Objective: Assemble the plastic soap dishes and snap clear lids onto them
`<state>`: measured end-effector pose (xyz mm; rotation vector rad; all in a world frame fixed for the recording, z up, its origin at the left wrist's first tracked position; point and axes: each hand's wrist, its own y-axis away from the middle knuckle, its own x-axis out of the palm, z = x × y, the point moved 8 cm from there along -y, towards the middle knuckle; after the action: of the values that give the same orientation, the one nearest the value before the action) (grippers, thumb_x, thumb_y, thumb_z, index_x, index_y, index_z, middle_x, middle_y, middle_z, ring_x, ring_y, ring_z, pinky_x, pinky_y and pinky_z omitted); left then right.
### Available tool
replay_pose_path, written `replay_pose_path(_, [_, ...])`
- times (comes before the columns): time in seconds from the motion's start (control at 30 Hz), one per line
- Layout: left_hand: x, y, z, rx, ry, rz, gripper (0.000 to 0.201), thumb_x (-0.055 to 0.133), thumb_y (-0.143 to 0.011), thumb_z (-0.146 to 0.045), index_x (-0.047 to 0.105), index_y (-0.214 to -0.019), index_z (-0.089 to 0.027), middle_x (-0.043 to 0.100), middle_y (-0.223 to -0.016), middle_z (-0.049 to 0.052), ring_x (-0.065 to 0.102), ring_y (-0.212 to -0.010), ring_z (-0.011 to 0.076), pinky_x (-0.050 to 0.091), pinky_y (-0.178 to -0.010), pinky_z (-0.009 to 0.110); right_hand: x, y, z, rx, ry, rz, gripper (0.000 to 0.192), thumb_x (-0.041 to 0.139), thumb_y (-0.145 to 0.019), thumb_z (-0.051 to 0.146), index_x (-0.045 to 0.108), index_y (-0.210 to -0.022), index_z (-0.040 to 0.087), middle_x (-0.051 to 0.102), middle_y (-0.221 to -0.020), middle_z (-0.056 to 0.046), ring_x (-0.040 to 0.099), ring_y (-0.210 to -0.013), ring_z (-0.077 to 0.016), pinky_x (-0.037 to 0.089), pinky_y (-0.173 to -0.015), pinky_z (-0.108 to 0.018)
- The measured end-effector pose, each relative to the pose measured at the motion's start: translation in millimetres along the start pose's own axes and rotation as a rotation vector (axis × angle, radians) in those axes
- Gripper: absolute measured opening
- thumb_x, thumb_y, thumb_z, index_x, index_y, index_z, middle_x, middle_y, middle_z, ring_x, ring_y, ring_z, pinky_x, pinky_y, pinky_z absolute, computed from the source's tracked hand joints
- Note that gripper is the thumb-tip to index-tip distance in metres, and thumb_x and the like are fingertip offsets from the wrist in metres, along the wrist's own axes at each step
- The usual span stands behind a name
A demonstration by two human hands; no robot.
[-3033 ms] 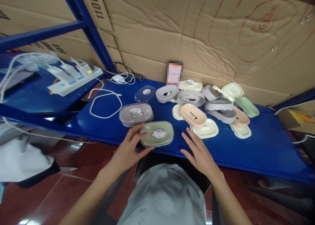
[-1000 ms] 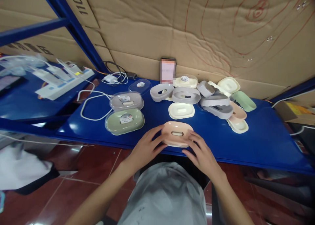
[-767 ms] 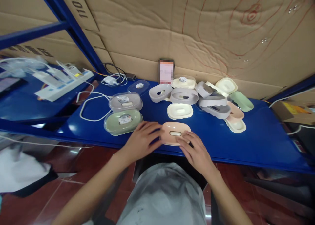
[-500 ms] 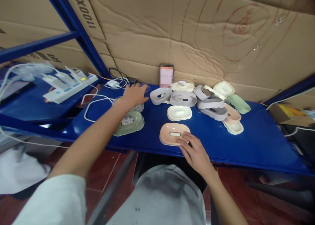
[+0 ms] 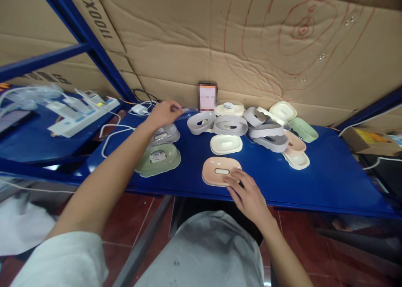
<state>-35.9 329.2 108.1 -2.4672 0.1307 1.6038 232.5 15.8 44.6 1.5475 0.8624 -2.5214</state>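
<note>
Pink soap dish (image 5: 220,171) lay near the front edge of the blue desk (image 5: 329,182), with the right hand (image 5: 246,193) resting its spread fingers on the dish's near rim. Left hand (image 5: 163,113) reached far back, fingers closed on a clear lid (image 5: 187,111) beside the grey lidded box (image 5: 163,134) and green lidded box (image 5: 158,159).

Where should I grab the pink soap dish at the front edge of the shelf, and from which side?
Take the pink soap dish across its narrow width, by the long rims, coming from above. It lies flat, an oval with its long axis left to right. The right hand rests on its near right rim, so the left end is probably the freer hold.
</note>
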Motion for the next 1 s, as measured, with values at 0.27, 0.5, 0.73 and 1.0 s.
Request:
replay_pose_path(0.27, [-5.2, 147, -84, 0.558, 0.224, -0.369, 0.026, 0.063, -0.107, -0.036, 0.068, -0.129, -0.023, 0.074, -0.134, 0.009, 0.069, -0.129, 0.0268, 0.056, -0.114, 0.048, 0, 5, -7, 0.075, -0.023, -0.033, 0.062, 0.061, -0.107, 0.028, 0.040, -0.166, 0.031, 0.055, -0.158, -0.014, 0.049, -0.153, -0.0313, 0.053, -0.120, -0.054])
replay_pose_path(0.5, [49.9, 243, -121, 0.837, 0.320, -0.265, 0.025, 0.063, -0.106, -0.018, 0.066, -0.131, -0.023, 0.072, -0.135, 0.010, 0.067, -0.135, 0.0244, 0.050, -0.125, 0.052, -3, 10, -21, 0.153, -0.099, -0.080, 0.086, 0.067, -0.105, 0.038, 0.014, -0.174, 0.039, 0.015, -0.182, -0.009, 0.024, -0.167, -0.0341, 0.044, -0.127, -0.059])
replay_pose_path(0.73, [70.2, 243, -125, 0.884, 0.205, -0.225, 0.031, 0.067, -0.105, -0.029, 0.062, -0.134, -0.019, 0.070, -0.137, 0.014, 0.065, -0.137, 0.0280, 0.053, -0.122, 0.054, -2, 6, -21, 0.168, -0.102, -0.112, 0.067, 0.064, -0.106, 0.030, 0.037, -0.167, 0.040, 0.038, -0.175, -0.006, 0.041, -0.160, -0.0299, 0.048, -0.126, -0.053])
replay_pose_path(1.0, [77.6, 241, -131, 0.873, 0.233, -0.171, 0.023, 0.060, -0.108, -0.021, 0.062, -0.131, -0.020, 0.069, -0.138, 0.012, 0.062, -0.139, 0.0252, 0.047, -0.127, 0.053, -6, 13, -20, 0.148, -0.014, -0.236, 0.063, 0.067, -0.104, 0.028, 0.047, -0.163, 0.035, 0.051, -0.165, -0.010, 0.056, -0.149, -0.0321, 0.055, -0.120, -0.053])
